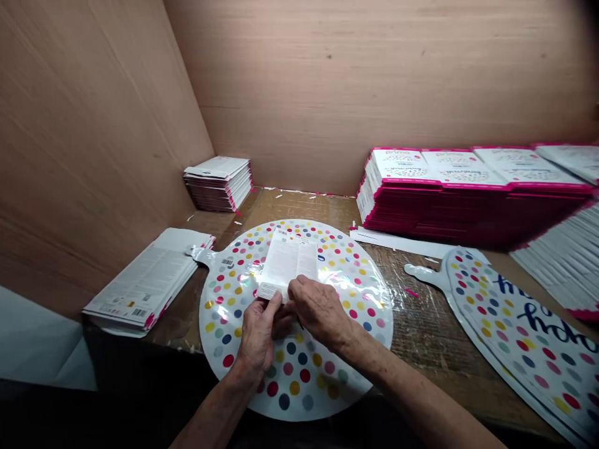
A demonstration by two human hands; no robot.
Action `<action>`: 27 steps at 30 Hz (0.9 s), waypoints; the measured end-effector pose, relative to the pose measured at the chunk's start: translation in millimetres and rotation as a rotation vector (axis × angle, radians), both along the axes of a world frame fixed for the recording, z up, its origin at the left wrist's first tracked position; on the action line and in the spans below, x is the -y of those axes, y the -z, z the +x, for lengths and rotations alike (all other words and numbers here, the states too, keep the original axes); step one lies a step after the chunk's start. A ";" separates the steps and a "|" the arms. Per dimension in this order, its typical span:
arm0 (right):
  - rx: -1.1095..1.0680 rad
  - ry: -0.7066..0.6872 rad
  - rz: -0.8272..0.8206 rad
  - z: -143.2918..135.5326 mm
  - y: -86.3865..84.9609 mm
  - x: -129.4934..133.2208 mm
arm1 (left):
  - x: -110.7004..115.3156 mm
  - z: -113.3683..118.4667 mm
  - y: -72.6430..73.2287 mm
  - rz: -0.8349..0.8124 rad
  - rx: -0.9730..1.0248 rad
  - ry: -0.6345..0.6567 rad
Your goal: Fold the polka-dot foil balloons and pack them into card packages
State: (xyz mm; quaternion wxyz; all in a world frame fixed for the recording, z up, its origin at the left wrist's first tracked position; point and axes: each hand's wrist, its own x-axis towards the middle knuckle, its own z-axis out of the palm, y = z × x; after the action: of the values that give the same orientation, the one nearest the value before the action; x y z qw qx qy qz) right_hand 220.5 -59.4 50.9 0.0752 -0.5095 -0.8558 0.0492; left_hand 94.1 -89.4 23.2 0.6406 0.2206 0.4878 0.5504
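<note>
A white printed packaging card with small text and a barcode is held over a flat foil balloon covered in coloured dots. My left hand grips the card's lower left edge, thumb on top. At its lower right edge, my right hand has its fingers closed on the card; the fingertips are partly hidden. A small dark object shows under the right hand, too small to name. The balloon lies uninflated on the table, its tail pointing left and its front edge reaching over the table's edge.
Left are a stack of printed cards and a smaller stack behind it. Pink-edged card stacks line the back right, with white paper strips before them. More dotted balloons lie right. Wooden panels enclose the table.
</note>
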 end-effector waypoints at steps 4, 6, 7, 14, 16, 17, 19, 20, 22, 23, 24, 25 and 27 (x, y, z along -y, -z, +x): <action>-0.061 0.021 -0.050 -15.2 0.4 -11.2 | -9.5 -12.4 2.1 0.049 -0.066 -0.078; -0.110 0.017 -0.039 -20.2 5.1 -16.8 | -15.4 -17.3 2.7 0.064 -0.068 -0.112; -0.130 0.003 -0.043 -21.9 7.1 -20.6 | -18.1 -19.6 3.2 0.062 -0.067 -0.122; -0.497 -0.141 -0.380 -18.0 13.1 -60.0 | -29.2 -38.2 9.3 0.071 -0.111 -0.061; -0.672 -0.085 -0.313 -17.2 17.5 -59.8 | -32.5 -43.0 10.3 0.063 -0.144 -0.082; -0.758 -0.043 -0.271 -17.6 19.8 -55.3 | -34.5 -45.2 10.5 0.067 -0.156 -0.097; -0.881 0.001 -0.256 -19.7 23.9 -38.3 | -40.5 -49.9 9.9 0.075 -0.160 -0.134; -0.895 -0.038 -0.291 -21.1 25.8 -26.9 | -45.1 -53.1 8.8 0.081 -0.155 -0.151; -0.835 -0.222 -0.372 -23.4 29.8 -2.8 | -59.4 -62.4 4.0 0.109 -0.130 -0.192; -0.779 -0.345 -0.388 -24.0 32.0 8.1 | -69.8 -69.0 -0.1 0.133 -0.120 -0.215; -0.733 -0.447 -0.382 -24.3 34.0 17.3 | -82.6 -76.8 -5.6 0.161 -0.114 -0.236; -0.703 -0.535 -0.364 -23.9 35.7 24.2 | -97.7 -85.7 -12.4 0.189 -0.113 -0.254; -0.678 -0.571 -0.323 -21.0 37.5 31.3 | -134.3 -105.7 -29.4 0.217 -0.135 -0.302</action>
State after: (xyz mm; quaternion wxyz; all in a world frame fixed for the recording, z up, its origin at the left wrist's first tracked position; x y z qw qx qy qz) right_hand 199.5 -90.7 13.4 0.2537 -0.2140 -0.8702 0.3642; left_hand -11.6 44.9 52.7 0.4892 0.2491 0.4950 0.6735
